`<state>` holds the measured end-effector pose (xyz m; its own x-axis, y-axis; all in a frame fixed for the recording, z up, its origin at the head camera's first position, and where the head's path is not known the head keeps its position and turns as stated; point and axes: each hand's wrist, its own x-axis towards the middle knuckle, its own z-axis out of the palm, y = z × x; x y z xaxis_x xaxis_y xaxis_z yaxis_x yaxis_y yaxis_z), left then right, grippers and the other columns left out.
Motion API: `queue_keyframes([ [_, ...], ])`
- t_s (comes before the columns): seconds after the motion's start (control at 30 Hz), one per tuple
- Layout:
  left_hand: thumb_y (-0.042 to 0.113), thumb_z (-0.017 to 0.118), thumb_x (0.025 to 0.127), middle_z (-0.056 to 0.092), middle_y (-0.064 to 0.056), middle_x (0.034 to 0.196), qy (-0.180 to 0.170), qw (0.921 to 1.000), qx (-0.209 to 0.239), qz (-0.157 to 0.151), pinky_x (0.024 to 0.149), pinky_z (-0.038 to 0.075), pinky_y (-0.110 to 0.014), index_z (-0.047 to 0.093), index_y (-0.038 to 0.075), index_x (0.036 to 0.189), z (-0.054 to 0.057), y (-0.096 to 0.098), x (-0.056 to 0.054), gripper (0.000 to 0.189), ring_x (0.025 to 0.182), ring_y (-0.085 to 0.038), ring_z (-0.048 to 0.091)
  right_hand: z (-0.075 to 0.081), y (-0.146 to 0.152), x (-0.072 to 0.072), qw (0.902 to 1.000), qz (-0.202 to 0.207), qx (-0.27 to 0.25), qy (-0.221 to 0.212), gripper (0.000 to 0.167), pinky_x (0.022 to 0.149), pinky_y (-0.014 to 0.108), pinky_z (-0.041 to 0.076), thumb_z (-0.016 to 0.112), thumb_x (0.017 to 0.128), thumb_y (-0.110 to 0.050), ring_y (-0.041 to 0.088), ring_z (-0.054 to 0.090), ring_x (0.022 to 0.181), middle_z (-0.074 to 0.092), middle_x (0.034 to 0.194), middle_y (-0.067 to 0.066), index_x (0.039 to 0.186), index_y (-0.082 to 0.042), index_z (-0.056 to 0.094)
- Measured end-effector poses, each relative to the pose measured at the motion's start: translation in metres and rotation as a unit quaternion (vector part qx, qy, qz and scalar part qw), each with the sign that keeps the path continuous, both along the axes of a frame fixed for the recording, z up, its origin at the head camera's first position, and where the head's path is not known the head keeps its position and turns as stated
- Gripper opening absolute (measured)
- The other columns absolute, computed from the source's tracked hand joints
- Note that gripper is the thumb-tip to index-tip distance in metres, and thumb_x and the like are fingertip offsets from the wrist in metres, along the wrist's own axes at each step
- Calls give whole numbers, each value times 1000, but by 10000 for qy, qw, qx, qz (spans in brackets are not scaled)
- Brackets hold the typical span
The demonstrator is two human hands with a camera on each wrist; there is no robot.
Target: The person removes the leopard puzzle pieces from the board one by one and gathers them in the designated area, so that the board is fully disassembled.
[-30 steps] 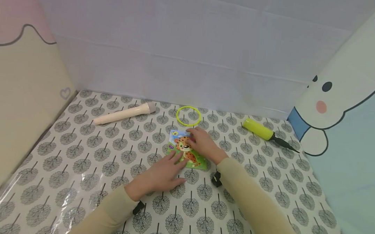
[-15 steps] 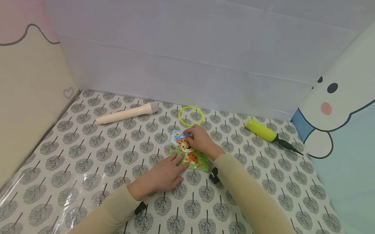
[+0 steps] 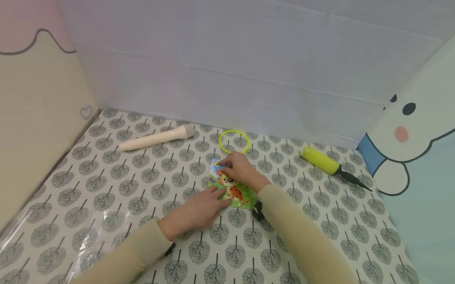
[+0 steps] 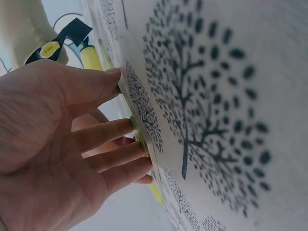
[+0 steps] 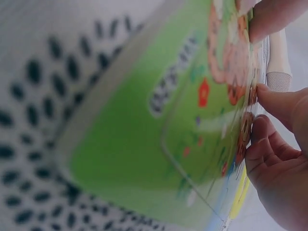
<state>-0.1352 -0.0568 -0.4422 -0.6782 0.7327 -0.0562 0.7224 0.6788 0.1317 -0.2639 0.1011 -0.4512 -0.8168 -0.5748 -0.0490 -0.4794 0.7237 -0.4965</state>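
A square picture puzzle [image 3: 234, 194] with a cartoon leopard on green and blue lies on the tablecloth. In the right wrist view, the puzzle [image 5: 125, 149] shows an inset seam line inside its pale border. My left hand [image 3: 198, 209] rests its fingertips on the lower left edge; the left wrist view shows these fingers [image 4: 127, 163] spread, with the thumb apart. My right hand [image 3: 241, 170] reaches over the top of the puzzle, covering its upper right part. Bent fingertips and thumb of that hand [image 5: 286, 149] touch the surface near the leopard's head, a small gap between them.
Behind the puzzle lies a yellow-green ring [image 3: 234, 142]. A pale microphone-shaped stick [image 3: 157, 138] is at the back left, and a yellow hand pump [image 3: 322, 161] with a black nozzle at the back right. A pale wall sheet [image 3: 230, 70] borders the table's back edge.
My right fingertips have slid left across the puzzle toward its upper left corner. The left hand stays at the lower edge. The whole head view has shifted slightly.
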Motion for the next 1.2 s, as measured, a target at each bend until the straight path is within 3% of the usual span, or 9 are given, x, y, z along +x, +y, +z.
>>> queue_keyframes([
  [0.13, 14, 54, 96, 49, -14, 131, 170, 9998, 27, -47, 100, 40, -41, 55, 15, 136, 1, 1, -2, 40, 119, -31, 45, 3, -3, -3, 9992, -155, -50, -376, 20, 49, 26, 44, 66, 92, -17, 12, 54, 56, 63, 74, -4, 110, -14, 73],
  [0.33, 5, 61, 88, 47, -15, 135, 77, 10000, 15, -20, 97, 44, -43, 55, 18, 137, 3, 1, -4, 52, 121, -33, 45, 3, -2, -7, 9961, -429, -275, -713, 20, 67, 24, 51, 71, 88, -16, 9, 60, 79, 68, 96, -4, 107, -13, 73],
  [0.43, 4, 62, 88, 45, -15, 139, 41, 10000, -38, -5, 97, 44, -43, 54, 20, 138, 3, 1, -5, 53, 122, -34, 44, 2, -1, -9, 9945, -463, -433, -837, 20, 70, 24, 52, 72, 87, -15, 11, 61, 81, 68, 98, -2, 107, -11, 73],
  [0.57, 4, 63, 87, 44, -16, 142, 6, 10000, -96, 28, 96, 45, -44, 55, 22, 138, 2, 1, -5, 54, 124, -35, 43, 1, 0, -9, 9937, -437, -519, -887, 20, 69, 24, 51, 71, 87, -14, 11, 60, 79, 67, 95, -1, 107, -10, 72],
  [0.83, 3, 66, 79, 41, -19, 143, 167, 9995, -245, -113, 106, 34, -43, 53, 23, 139, 1, 0, -9, 64, 127, -36, 41, 3, 0, -9, 9922, -316, -608, -1040, 20, 69, 27, 50, 69, 89, -11, 14, 58, 79, 62, 91, 0, 108, -7, 70],
  [1.2, 6, 61, 83, 32, -17, 150, 275, 9977, -612, -43, 98, 43, -42, 42, 29, 146, -4, 3, -12, 70, 124, -32, 40, 6, 2, -7, 9873, -362, -883, -1270, 19, 70, 29, 49, 66, 91, -11, 17, 55, 82, 60, 96, 3, 109, -6, 64],
])
